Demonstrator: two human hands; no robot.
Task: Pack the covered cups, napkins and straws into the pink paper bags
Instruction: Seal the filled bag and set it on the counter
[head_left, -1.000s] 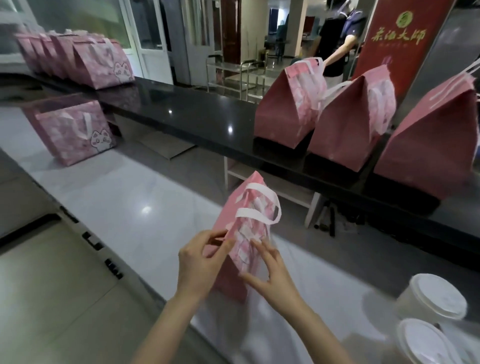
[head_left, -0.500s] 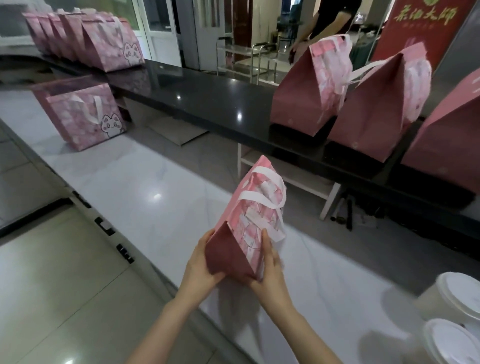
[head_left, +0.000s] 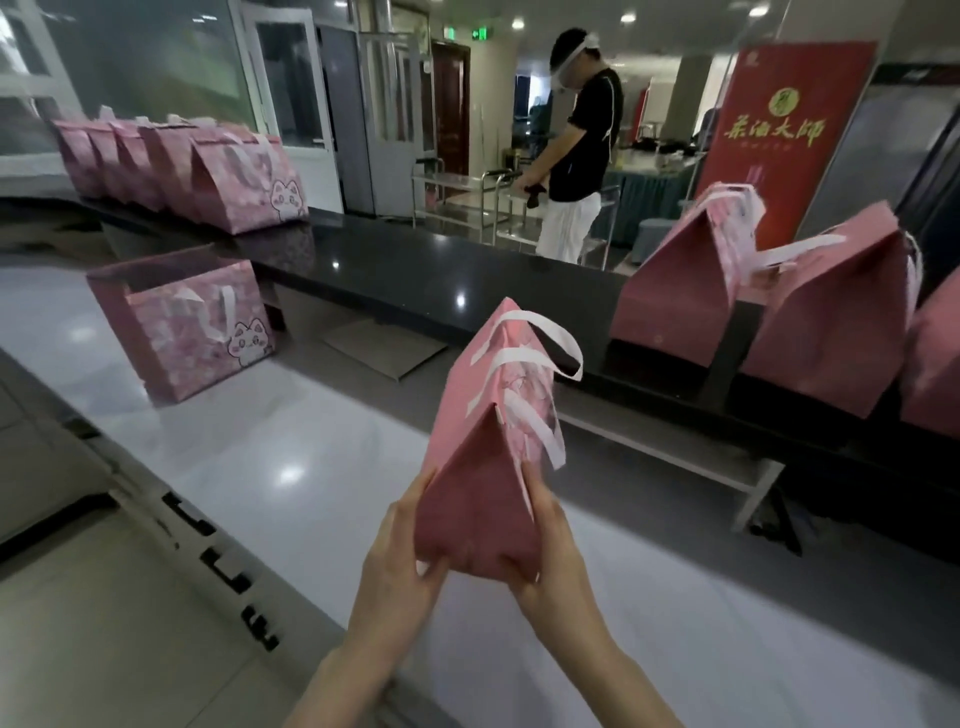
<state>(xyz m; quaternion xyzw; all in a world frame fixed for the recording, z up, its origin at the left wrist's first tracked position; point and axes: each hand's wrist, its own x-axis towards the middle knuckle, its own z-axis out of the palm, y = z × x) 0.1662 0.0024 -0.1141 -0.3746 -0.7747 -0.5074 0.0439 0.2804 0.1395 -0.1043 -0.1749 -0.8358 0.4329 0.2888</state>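
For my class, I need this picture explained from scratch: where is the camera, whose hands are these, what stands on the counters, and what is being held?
There is no machine here. A person wears one wide-angle camera on the head, looking forward and down, so the two arms coming in from the bottom edge are the wearer's own. The left hand and the right hand each grip a lower corner of a pink paper bag with white handles, its top folded shut, tilted over the white counter. Further left on that counter stands an open bag with a cat drawing. Behind runs a black counter, with a row of bags at its far left end and more shut bags at the right. No cups, napkins or straws show. A second person stands in the background.
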